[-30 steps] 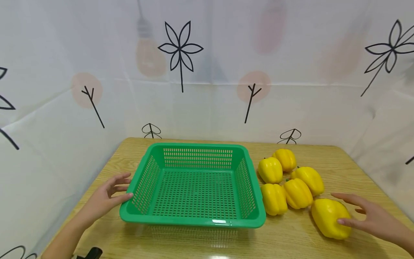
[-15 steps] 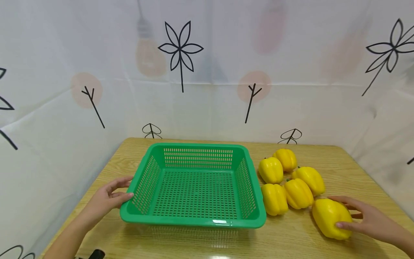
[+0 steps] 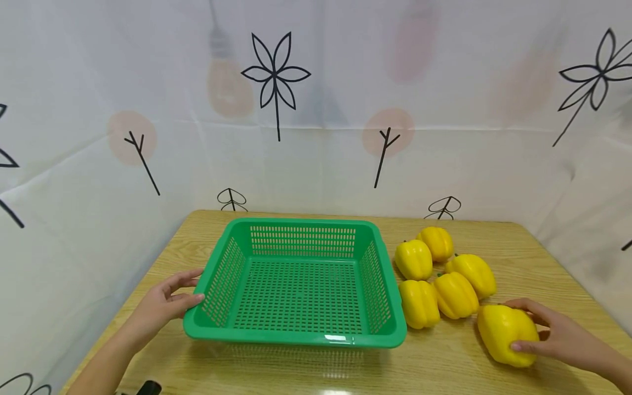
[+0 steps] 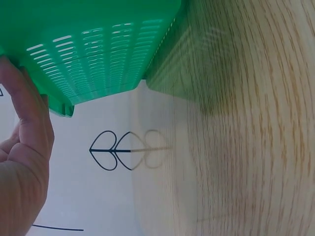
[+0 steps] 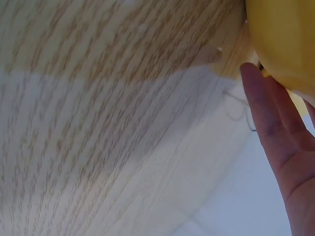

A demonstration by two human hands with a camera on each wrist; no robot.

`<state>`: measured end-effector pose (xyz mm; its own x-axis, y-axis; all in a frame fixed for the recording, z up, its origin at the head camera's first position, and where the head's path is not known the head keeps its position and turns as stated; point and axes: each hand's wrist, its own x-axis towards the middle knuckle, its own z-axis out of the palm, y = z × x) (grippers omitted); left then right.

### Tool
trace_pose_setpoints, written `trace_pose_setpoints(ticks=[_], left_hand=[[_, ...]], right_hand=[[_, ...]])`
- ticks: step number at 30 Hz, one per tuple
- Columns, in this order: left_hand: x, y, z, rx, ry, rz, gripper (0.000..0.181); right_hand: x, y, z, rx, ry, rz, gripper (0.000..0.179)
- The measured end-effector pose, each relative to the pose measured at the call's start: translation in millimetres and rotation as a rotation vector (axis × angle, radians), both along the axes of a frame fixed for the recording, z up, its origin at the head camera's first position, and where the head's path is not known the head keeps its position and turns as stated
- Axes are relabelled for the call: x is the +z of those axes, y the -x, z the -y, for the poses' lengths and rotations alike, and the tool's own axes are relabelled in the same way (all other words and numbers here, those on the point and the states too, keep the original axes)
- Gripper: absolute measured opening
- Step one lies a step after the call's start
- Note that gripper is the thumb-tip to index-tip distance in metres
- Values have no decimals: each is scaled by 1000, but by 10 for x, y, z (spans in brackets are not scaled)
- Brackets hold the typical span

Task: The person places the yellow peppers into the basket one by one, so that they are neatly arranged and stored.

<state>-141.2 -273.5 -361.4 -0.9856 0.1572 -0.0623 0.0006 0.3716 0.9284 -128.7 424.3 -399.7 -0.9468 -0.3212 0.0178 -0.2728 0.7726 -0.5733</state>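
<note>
The yellow bell pepper [image 3: 508, 336] that matters sits in the right hand [image 3: 563, 340], at the near right of the wooden surface [image 3: 444, 367], and the green plastic basket [image 3: 296, 336] lies off to its left, with the near part of the surface between them. From where I stand, the pepper's outline runs longer from far left to near right. The right hand is far the nearer one, reaching in from the right: its thumb presses the near face while the fingers go round the far side, spread about as wide as the pepper and holding it. I can't quite tell whether the pepper's underside touches the surface or is just clear of it. Five more yellow bell peppers [image 3: 455, 295] cluster between basket and hand, mostly farther back, so the straighter way to the basket passes in front of them. Across the basket, the left hand [image 3: 158, 299] comes in from the left, fingers partly bent, pinching the left rim with its thumb on top.
</note>
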Motion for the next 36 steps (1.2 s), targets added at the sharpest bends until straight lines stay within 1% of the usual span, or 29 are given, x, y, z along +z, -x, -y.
trace_pose_setpoints(ticks=[5, 16, 22, 29, 31, 36], left_hand=[[7, 0, -3, 1, -2, 6, 61], [0, 0, 8, -6, -12, 9, 60], [6, -6, 6, -3, -5, 7, 60], [3, -9, -4, 7, -24, 6, 60], [3, -12, -8, 9, -25, 1, 60], [8, -17, -14, 11, -23, 2, 60]], right_hand=[[11, -17, 51, -3, 57, -67, 51], [46, -16, 89, -55, 74, -58, 46], [89, -18, 104, -80, 55, -89, 48], [180, -33, 122, -89, 79, -122, 47], [201, -40, 128, -96, 72, -138, 48], [262, -28, 154, -91, 127, -153, 49]])
